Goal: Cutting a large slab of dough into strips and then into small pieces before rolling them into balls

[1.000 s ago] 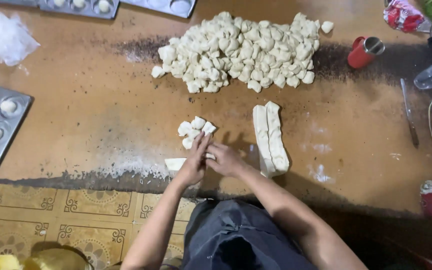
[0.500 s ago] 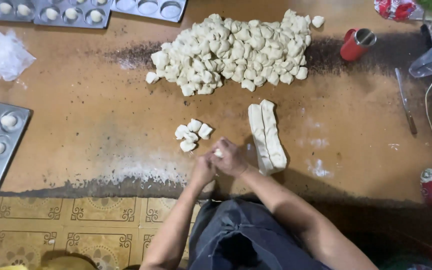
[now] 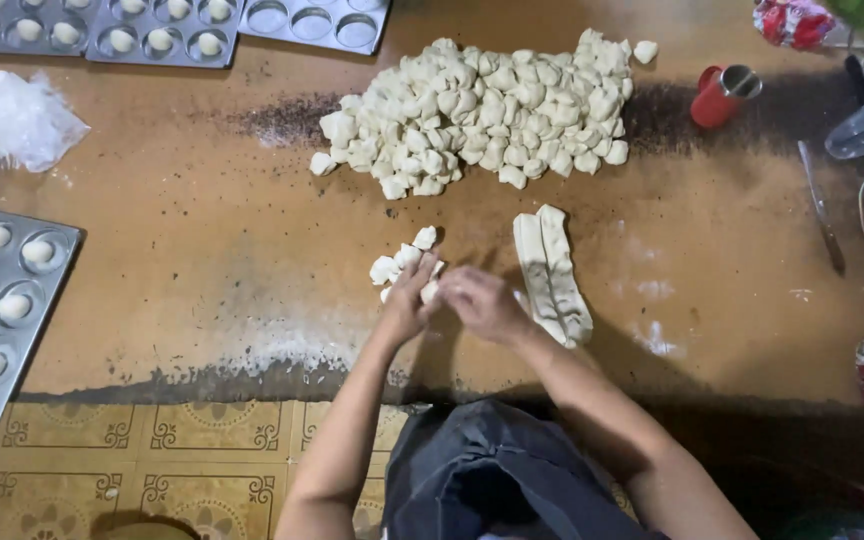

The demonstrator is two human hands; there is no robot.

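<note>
Both hands meet over the small cluster of dough pieces (image 3: 404,264) on the counter (image 3: 182,250), just left of the two dough strips (image 3: 550,275). The left hand (image 3: 407,300) lies with its fingers on the near edge of the cluster; the right hand (image 3: 482,303) is cupped beside it, between the cluster and the strips. A pale bit of dough shows between the two hands, but whether either grip is closed on it cannot be told: the fingers hide it.

The step in hand looks like shaping one cut piece between the palms. To do it well, the person takes a single piece from the cluster, keeps both palms curved and light, and turns the piece evenly so that it comes out round and smooth, like the balls already sitting in the tray (image 3: 7,300) far to the left of the strips. Pressing hard would flatten it or smear it onto the counter. The strips lie close to the right hand, so the wrist should stay clear of them, or they may be dragged or dented.

The big dough pile (image 3: 482,110) sits beyond the strips, well apart from the hands. Further trays (image 3: 167,30) lie beyond and to the left of the strips, a red cup (image 3: 720,94) beyond and to their right, and a knife (image 3: 820,205) to the right, well apart.
</note>
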